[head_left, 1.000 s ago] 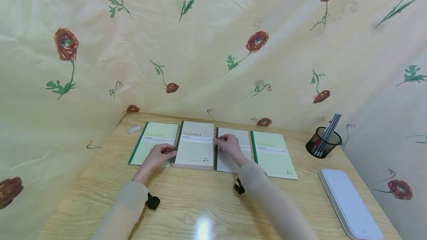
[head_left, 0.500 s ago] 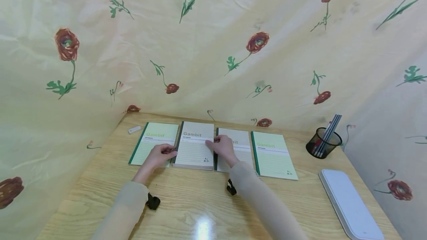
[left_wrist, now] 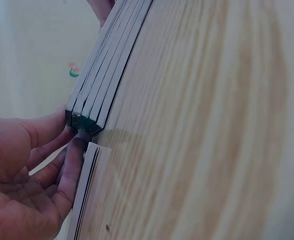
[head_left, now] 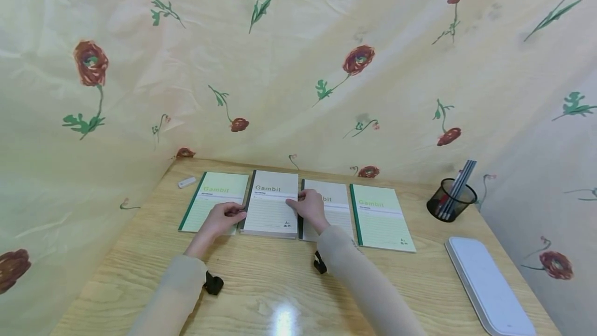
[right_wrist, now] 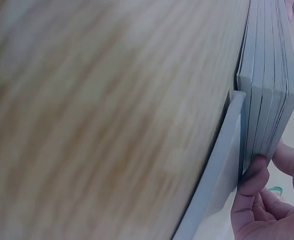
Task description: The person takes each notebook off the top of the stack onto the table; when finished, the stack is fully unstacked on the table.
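Observation:
A stack of several notebooks [head_left: 270, 211], topped by a grey-white "Gambit" cover with a dark spine, lies between my hands. My left hand [head_left: 219, 220] grips its spine side; in the left wrist view the thumb is at the upper edge and a finger [left_wrist: 73, 167] presses lower down. My right hand [head_left: 311, 208] holds the opposite side, thumb on the cover and bent fingers [right_wrist: 254, 182] against the page edges. Under the left hand lies a green notebook [head_left: 198, 211]. A grey-white notebook [head_left: 339, 209] lies partly hidden beneath the right hand, beside another green notebook [head_left: 382, 224].
On the wooden table [head_left: 261, 284], a small white eraser-like block [head_left: 187, 182] lies at the back left. A black mesh pen holder [head_left: 436, 206] with pens or pencils stands at the back right. Nearer on the right lies a long white case [head_left: 489, 284]. Flowered cloth [head_left: 289, 77] hangs behind.
My right hand has moved left from the grey-white notebook's spine onto the stack's right side, its thumb now over the cover. My left hand and the notebooks have stayed in place.

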Demonstrator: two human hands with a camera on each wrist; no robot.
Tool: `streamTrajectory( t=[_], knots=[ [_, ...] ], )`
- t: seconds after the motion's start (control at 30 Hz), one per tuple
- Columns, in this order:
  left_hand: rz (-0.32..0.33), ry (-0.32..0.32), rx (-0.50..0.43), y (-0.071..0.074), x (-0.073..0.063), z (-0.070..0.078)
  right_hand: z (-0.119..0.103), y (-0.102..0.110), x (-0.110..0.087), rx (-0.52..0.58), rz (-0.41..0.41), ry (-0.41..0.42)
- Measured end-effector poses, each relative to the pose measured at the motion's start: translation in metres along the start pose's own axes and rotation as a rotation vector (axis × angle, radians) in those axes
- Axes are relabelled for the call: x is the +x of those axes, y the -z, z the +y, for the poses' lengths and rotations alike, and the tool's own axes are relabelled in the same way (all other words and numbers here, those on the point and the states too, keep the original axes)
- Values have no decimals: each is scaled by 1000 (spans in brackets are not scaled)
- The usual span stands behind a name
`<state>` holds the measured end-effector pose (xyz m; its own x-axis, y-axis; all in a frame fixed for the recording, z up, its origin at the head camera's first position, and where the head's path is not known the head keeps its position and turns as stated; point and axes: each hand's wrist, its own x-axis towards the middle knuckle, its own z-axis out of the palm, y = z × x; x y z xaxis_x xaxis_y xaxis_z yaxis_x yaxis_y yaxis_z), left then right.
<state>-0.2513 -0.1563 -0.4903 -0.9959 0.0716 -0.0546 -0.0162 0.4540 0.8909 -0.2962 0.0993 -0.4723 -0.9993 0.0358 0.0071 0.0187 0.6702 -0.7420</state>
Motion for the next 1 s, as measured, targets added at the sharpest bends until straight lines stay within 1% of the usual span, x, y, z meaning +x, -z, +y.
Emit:
streamTrajectory(
  t=[0.33,0.53,0.7,1.0],
  knots=[
    [4,-15,-13,0,-2,-1,3,0,0,8,17,-8],
    [13,-11,-6,0,-2,-1,4,6,-1,18,15,-33],
    [5,-6,-11,0,-3,1,4,11,-2,32,19,-42],
    [4,0,1,0,-2,0,16,15,0,113,24,-83]
  ],
)
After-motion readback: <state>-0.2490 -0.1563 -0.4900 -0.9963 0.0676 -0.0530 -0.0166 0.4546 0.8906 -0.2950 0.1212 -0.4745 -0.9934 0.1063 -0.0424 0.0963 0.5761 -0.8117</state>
